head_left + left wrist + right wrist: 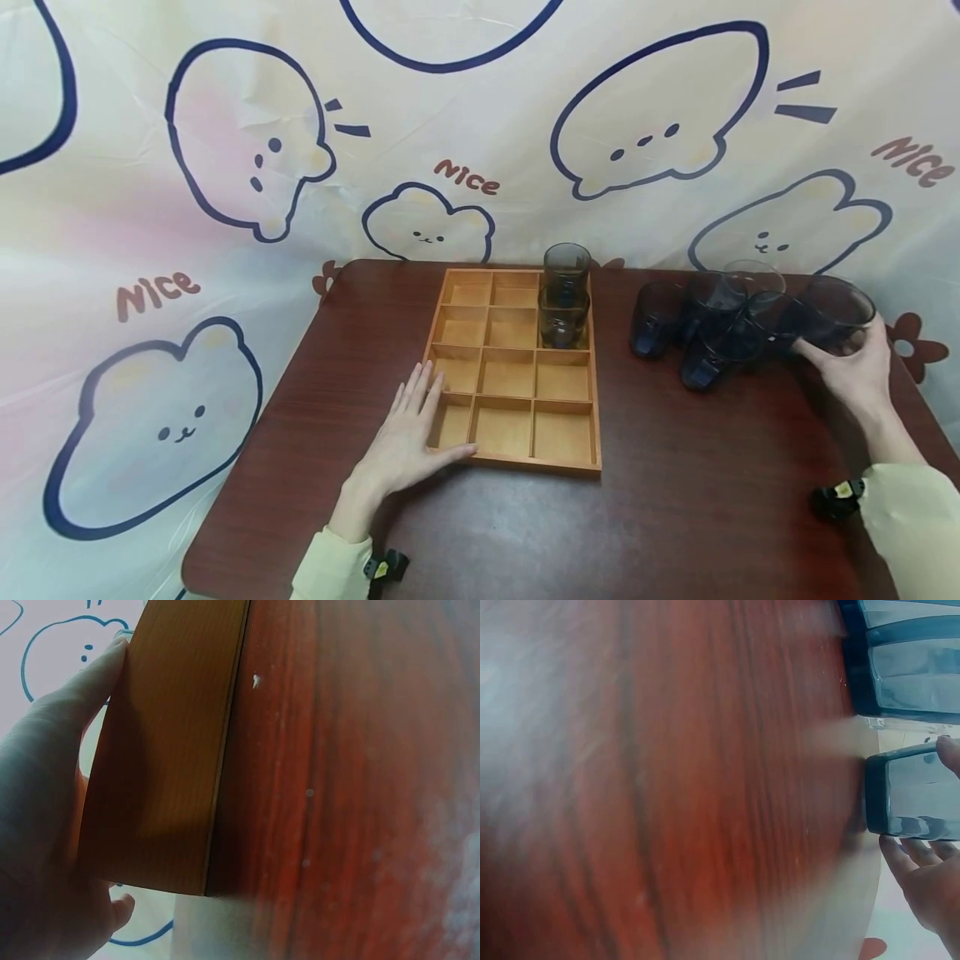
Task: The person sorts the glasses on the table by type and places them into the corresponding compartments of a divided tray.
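Observation:
A wooden tray (501,427) divided into several square compartments lies on the table. My left hand (400,436) rests at its front left corner, fingers straight and spread along the side, thumb along the front edge; the left wrist view shows the tray's side wall (161,765) close up. Two smoky dark glasses stand in the right column: the back glass (567,262) and, before it, a nearer glass (562,325). At the far right my right hand (858,371) grips a dark tinted glass (834,304), thumb on one side and fingers on the other.
Several more dark glasses (705,367) stand bunched just left of my right hand. They overlap, so their edges are hard to separate. A patterned curtain (420,108) hangs behind the brown table (675,517).

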`<state>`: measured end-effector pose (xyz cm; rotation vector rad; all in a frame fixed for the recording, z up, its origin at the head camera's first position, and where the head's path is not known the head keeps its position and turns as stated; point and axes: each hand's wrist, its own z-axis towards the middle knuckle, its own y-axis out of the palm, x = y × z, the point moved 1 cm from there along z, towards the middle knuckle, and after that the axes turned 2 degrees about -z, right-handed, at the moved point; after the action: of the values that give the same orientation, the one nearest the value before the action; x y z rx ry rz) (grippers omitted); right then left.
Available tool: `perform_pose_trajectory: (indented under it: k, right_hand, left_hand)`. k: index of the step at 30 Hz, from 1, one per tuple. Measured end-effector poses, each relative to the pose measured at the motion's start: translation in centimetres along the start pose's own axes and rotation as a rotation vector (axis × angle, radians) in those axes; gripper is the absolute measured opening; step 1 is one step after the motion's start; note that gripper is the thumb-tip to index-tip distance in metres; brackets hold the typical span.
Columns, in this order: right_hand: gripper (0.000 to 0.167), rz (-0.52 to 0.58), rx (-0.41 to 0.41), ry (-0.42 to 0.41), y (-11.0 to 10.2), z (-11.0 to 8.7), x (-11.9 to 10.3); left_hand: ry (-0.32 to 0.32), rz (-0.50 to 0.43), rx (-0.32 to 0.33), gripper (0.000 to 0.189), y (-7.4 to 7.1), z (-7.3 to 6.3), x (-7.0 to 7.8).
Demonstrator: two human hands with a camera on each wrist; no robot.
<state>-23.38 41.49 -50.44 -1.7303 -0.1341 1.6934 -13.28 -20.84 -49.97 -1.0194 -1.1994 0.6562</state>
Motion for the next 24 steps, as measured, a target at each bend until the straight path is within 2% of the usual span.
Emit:
perform_pose_trajectory:
  k: [6,12,24]
  right_hand:
    - [0.092,-0.062,-0.024,0.063,-0.8,-0.9,0.2]
    - [0.092,-0.094,0.035,0.128,-1.2,-1.5,-0.1]
    - [0.102,-0.065,0.092,0.098,-2.2,-3.2,-0.5]
  left_hand:
    - [-0.006,0.005,-0.003,0.126,0.0,0.0,-0.1]
    - [-0.001,0.012,0.0,0.125,0.1,0.0,-0.1]
    - [-0.007,0.006,-0.002,0.125,0.0,0.0,0.0]
